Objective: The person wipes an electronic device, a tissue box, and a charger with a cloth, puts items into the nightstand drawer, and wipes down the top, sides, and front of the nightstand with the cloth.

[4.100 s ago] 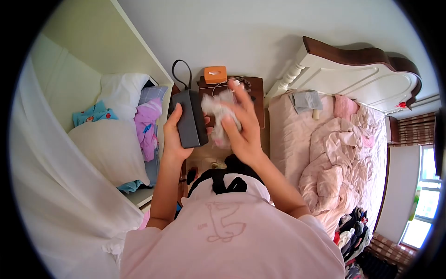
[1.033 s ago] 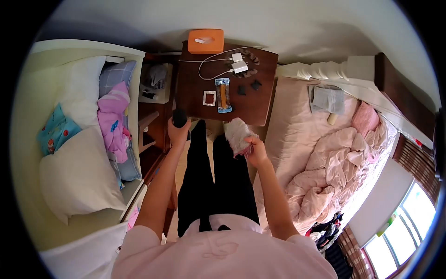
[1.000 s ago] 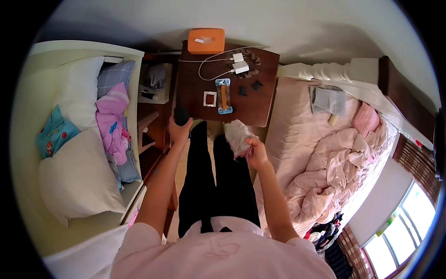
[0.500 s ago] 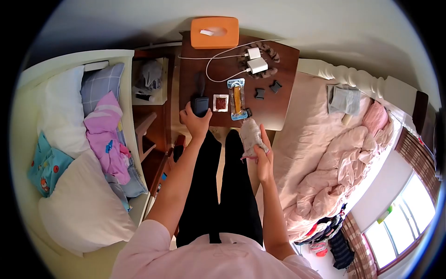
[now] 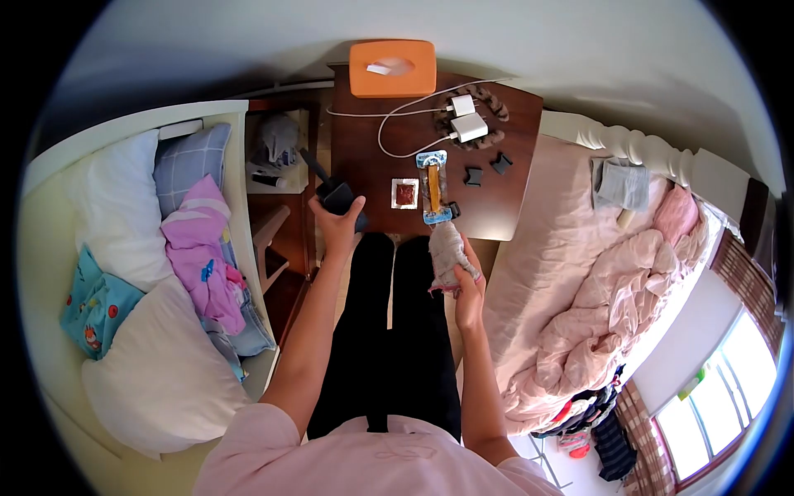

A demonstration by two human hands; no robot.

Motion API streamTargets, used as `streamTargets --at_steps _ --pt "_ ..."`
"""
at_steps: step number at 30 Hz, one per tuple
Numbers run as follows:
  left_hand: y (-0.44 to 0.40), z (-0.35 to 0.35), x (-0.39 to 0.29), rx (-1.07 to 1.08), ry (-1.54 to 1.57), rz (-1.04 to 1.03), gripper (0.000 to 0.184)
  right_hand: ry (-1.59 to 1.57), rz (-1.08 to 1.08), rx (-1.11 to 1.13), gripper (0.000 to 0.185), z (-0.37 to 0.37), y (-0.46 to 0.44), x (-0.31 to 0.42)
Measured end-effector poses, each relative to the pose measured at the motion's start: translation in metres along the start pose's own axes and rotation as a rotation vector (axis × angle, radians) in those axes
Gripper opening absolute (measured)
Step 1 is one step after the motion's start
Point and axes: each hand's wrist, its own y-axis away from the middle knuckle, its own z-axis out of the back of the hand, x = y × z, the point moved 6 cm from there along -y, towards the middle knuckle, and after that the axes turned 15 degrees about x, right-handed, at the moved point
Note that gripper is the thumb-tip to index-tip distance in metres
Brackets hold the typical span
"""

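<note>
My left hand [image 5: 337, 225] is wrapped round a black box-like object [image 5: 337, 197] with a strap, at the left front corner of the brown bedside table [image 5: 372, 169]. A crumpled whitish cloth with pink edging [image 5: 449, 255] is in my right hand [image 5: 470, 285], just in front of the table edge. Near it on the table lie a long blue-ended packet [image 5: 432, 188] and a small square sachet [image 5: 405, 194]. Two small dark pieces [image 5: 473, 177] rest to their right. Behind them are white chargers [image 5: 469, 126] with cables.
An orange tissue box [image 5: 393, 69] stands at the table's back. To the left, a cabinet [image 5: 258, 248] holds pillows [image 5: 157, 364] and a purple cloth [image 5: 203, 256]. The bed [image 5: 529, 248] on the right bears a rumpled pink quilt [image 5: 587, 298] and grey cloth [image 5: 620, 183].
Since the earliest frame my hands have moved apart, the left with the black object, the right with the cloth. The view has tilted, showing more of the tabletop. Lately the black object's strap has swung left.
</note>
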Motion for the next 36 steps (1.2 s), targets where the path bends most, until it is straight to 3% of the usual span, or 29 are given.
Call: streamTargets --at_steps 3,9,13,16,19,22,24,25,27,29,30,31,32,34,36 --pt "0.007 0.0 -0.013 -0.041 0.192 0.015 0.068 -0.001 -0.007 0.003 0.061 -0.001 -0.001 0.0" --pt "0.003 -0.022 -0.023 0.165 0.119 -0.275 0.064 -0.075 -0.008 0.026 0.059 0.001 -0.005 -0.006" --pt "0.002 -0.041 -0.017 0.174 -0.08 -0.432 0.06 0.046 0.037 0.014 0.058 0.003 -0.007 -0.003" --pt "0.005 -0.047 -0.009 0.174 -0.1 -0.412 0.062 0.13 0.035 -0.005 0.059 -0.001 -0.008 0.007" --pt "0.009 -0.046 -0.007 0.203 -0.055 -0.322 0.065 -0.069 -0.049 0.025 0.057 -0.006 -0.005 0.023" --pt "0.013 -0.032 -0.003 0.318 -0.18 -0.225 0.068 1.011 0.145 -0.178 0.056 0.005 -0.004 0.051" --pt "0.018 -0.012 -0.031 0.368 -0.322 -0.289 0.079 0.485 0.128 -0.147 0.054 0.014 -0.004 0.053" --pt "0.006 0.002 -0.035 0.317 -0.45 -0.417 0.067 0.221 0.126 -0.124 0.053 0.016 -0.007 0.054" --pt "-0.022 0.028 -0.047 0.18 -0.622 -0.474 0.049 0.112 0.097 -0.134 0.049 0.025 -0.003 0.05" --pt "-0.07 0.03 -0.074 0.132 -0.323 -0.298 0.026 0.063 0.136 -0.147 0.048 0.037 -0.006 0.036" --pt "-0.101 0.021 -0.078 0.141 -0.234 -0.263 0.024 0.022 0.092 -0.162 0.048 0.041 -0.005 0.028" --pt "-0.135 0.009 -0.083 0.153 -0.143 -0.227 0.028 -0.019 0.049 -0.178 0.047 0.045 -0.002 0.021" --pt "-0.175 -0.009 -0.09 0.274 -0.303 -0.06 0.039 -0.058 0.004 -0.196 0.046 0.048 0.003 0.015" --pt "-0.224 -0.035 -0.108 0.324 -0.344 0.143 0.061 -0.092 0.075 -0.259 0.035 0.047 0.01 0.01" --pt "-0.238 -0.055 -0.121 0.278 -0.236 0.186 0.075 -0.128 0.109 -0.296 0.031 0.043 0.02 0.01"
